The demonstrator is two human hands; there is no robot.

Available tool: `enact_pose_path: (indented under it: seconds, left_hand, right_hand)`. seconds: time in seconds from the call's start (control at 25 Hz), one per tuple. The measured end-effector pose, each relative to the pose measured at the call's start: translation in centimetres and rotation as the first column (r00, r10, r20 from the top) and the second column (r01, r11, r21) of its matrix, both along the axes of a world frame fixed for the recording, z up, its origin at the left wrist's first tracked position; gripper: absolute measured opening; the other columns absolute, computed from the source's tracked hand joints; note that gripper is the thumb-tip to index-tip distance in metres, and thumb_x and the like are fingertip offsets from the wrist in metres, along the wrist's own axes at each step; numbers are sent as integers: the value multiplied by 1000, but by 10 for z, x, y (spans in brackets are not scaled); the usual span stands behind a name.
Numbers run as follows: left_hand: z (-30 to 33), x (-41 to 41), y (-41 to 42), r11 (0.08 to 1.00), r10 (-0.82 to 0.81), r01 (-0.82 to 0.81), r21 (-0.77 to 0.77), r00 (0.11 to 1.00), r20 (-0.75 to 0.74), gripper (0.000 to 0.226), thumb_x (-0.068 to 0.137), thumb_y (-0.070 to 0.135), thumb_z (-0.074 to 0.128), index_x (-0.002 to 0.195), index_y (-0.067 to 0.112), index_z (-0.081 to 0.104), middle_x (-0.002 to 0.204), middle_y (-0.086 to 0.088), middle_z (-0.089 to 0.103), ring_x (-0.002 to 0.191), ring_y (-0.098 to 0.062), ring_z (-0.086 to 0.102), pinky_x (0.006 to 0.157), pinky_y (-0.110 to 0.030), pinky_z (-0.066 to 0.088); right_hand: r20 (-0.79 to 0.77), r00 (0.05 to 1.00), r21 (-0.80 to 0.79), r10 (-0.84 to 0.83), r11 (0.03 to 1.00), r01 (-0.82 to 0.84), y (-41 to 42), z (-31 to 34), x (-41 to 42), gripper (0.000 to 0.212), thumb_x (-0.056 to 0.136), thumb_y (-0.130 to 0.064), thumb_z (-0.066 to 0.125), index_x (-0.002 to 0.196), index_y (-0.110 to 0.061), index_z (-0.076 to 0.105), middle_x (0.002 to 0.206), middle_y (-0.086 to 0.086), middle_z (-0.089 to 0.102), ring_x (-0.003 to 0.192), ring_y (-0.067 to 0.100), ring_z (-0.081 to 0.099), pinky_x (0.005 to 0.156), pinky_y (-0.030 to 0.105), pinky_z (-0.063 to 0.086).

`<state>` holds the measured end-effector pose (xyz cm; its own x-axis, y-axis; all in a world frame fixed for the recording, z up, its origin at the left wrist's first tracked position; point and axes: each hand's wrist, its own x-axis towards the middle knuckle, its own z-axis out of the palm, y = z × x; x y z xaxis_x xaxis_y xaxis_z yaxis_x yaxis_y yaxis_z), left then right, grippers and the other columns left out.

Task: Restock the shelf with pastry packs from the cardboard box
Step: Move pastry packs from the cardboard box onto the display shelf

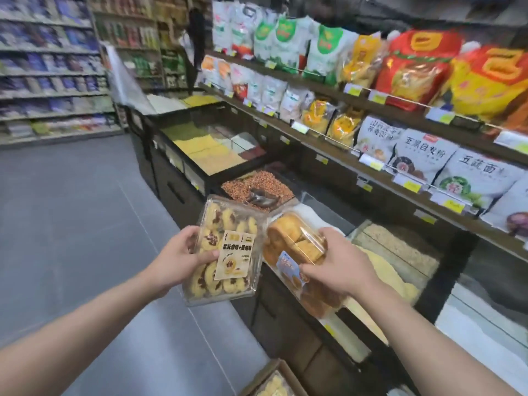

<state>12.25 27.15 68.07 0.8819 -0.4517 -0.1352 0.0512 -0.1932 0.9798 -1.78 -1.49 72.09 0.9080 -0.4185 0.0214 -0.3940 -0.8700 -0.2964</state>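
Note:
My left hand (183, 254) grips the left edge of a clear pack of yellow cookies (228, 250) with a beige label, held up over the aisle floor. To its right, my right hand (340, 264) holds a clear pack of brown bread rolls (288, 241) from above, thumb on its blue label. The two packs touch side by side in front of the bulk bins. The cardboard box (271, 378) sits on the floor at the bottom edge, with more cookie packs inside it. The shelf (357, 167) of bagged goods runs along the right.
Glass-covered bulk bins (217, 150) of grains and peanuts (257, 181) line the counter below the shelves. Bags of flour and noodles fill the upper shelves (400, 67). Grey aisle floor (71, 224) opens to the left, with stocked shelving (51, 70) beyond and a person far back.

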Motion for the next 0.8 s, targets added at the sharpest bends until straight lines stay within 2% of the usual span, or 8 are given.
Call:
enact_pose_path:
  seconds: [0.08, 0.28, 0.32, 0.4, 0.48, 0.6, 0.72, 0.8]
  left_hand:
    - [15, -10, 38, 991, 130, -130, -23, 991, 30, 44, 81, 10, 84, 118, 17, 62, 112, -1, 75, 99, -10, 74, 77, -24, 59]
    - [39, -46, 132, 908, 416, -420, -9, 896, 154, 42, 81, 10, 84, 117, 20, 64, 109, 3, 74, 95, 1, 70, 73, -13, 55]
    - [43, -56, 155, 876, 473, -482, 4, 863, 178, 43, 81, 11, 84, 117, 20, 64, 109, 4, 74, 97, 1, 69, 76, -14, 54]
    - [48, -76, 200, 797, 594, -604, 2, 785, 178, 41, 80, 12, 85, 116, 20, 66, 106, 2, 76, 101, -8, 71, 88, -26, 56]
    - [52, -98, 247, 708, 698, -706, -11, 697, 168, 37, 80, 8, 85, 111, 18, 68, 101, 0, 80, 99, -17, 74, 90, -35, 59]
    - [57, -130, 313, 598, 792, -801, -23, 587, 168, 34, 80, 3, 82, 109, 14, 69, 98, -1, 81, 97, -21, 76, 89, -37, 60]
    - [62, -163, 390, 490, 865, -870, -57, 478, 156, 31, 81, 5, 83, 108, 14, 68, 89, 7, 81, 86, -10, 77, 72, -22, 61]
    - [62, -182, 448, 429, 897, -901, -59, 417, 147, 42, 75, 21, 89, 112, 18, 69, 97, 4, 81, 92, -15, 77, 80, -31, 61]
  right_hand:
    - [9, 989, -25, 147, 989, -146, 22, 23, 29, 60, 61, -67, 68, 111, -42, 47, 107, -15, 62, 95, 13, 63, 77, 40, 59]
    - [28, 875, -54, 483, 875, -481, 105, 64, 90, 58, 61, -61, 70, 110, -38, 50, 108, -16, 61, 96, 15, 64, 80, 39, 56]
    - [33, 840, -54, 542, 840, -540, 128, 70, 101, 58, 62, -60, 71, 112, -38, 52, 108, -16, 61, 98, 15, 64, 81, 40, 55]
    - [47, 757, -59, 652, 758, -649, 177, 78, 119, 59, 64, -60, 71, 115, -38, 52, 108, -17, 61, 99, 15, 64, 82, 40, 55]
    - [53, 670, -72, 741, 672, -737, 232, 85, 133, 58, 64, -61, 71, 113, -37, 52, 107, -16, 61, 97, 16, 64, 81, 39, 54]
    - [41, 552, -81, 833, 553, -829, 316, 92, 143, 51, 65, -61, 70, 105, -35, 50, 101, -13, 60, 92, 18, 61, 78, 38, 53]
    - [30, 424, -75, 905, 425, -902, 413, 99, 145, 54, 65, -63, 69, 108, -37, 49, 108, -13, 61, 100, 20, 62, 80, 38, 50]
    - [42, 351, -73, 936, 353, -933, 481, 101, 144, 60, 66, -62, 70, 116, -36, 50, 115, -12, 62, 107, 20, 62, 81, 39, 49]
